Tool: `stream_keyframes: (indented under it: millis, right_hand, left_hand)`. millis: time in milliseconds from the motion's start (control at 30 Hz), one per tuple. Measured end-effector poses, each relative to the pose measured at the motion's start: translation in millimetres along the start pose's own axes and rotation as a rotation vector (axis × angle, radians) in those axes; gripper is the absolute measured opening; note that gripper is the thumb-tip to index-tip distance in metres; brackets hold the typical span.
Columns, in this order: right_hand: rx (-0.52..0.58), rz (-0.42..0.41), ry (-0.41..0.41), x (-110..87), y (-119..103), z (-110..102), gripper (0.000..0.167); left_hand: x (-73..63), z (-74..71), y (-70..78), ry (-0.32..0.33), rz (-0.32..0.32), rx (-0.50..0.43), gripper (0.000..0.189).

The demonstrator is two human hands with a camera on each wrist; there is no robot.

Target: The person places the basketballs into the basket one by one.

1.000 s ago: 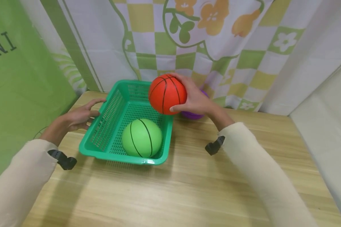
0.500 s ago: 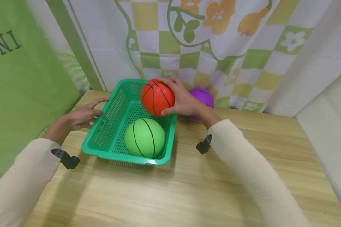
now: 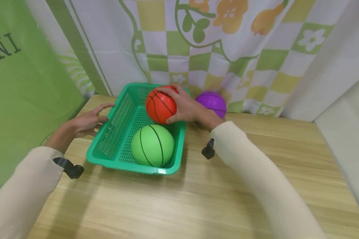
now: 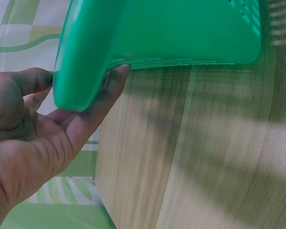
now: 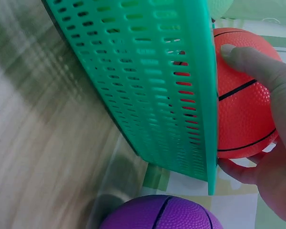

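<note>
My right hand (image 3: pixel 183 104) grips a red toy basketball (image 3: pixel 158 108) by its right side, fingers over the top and thumb low at the front. The ball is partly inside a green plastic basket (image 3: pixel 106 162), at the back right corner; the right wrist view shows red through the slots of the basket wall (image 5: pixel 133 71). In the front right of the basket sits a green toy basketball (image 3: pixel 152 146). At the basket's left side my left hand (image 3: pixel 88 122) holds the rim. In the left wrist view its fingers lie above and below that rim (image 4: pixel 83 57).
A purple toy basketball (image 3: pixel 213 103) stands on the wooden table (image 3: pixel 257 166) behind the right forearm, just right of the basket. A patterned curtain (image 3: pixel 194 66) hangs along the table's back edge. Green fabric (image 3: pixel 27 99) covers the left side.
My right hand has carried the red toy basketball left and slightly down into the basket's back right corner. More of the purple ball shows now. The left hand stays at the rim.
</note>
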State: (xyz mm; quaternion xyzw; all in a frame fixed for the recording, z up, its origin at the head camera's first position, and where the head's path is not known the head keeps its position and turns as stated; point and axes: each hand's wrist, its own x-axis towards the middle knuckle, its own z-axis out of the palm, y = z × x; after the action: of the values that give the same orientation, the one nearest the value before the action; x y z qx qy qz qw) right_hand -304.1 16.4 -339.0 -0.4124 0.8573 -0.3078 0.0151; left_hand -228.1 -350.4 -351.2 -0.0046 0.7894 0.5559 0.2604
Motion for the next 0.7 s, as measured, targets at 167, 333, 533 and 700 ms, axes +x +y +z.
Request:
stream_keyframes:
  millis: [167,333,533,700]
  right_hand:
    - [-0.086,0.052,-0.085,9.3,0.6,2.2,0.101]
    - [-0.174,0.071,-0.164,16.5,0.5,6.6,0.098]
    - [-0.227,0.074,-0.219,20.9,2.6,13.8,0.099]
    - [-0.255,0.077,-0.231,23.4,5.1,18.3,0.101]
  left_hand:
    - [-1.7,0.7,1.5,-0.005,-0.009,-0.001,0.067]
    - [-0.9,1.1,1.4,-0.009,-0.006,-0.01,0.068]
    - [0.5,0.5,0.1,-0.011,-0.005,-0.017,0.068]
    - [0.6,-0.1,0.3,-0.002,-0.012,-0.018,0.067]
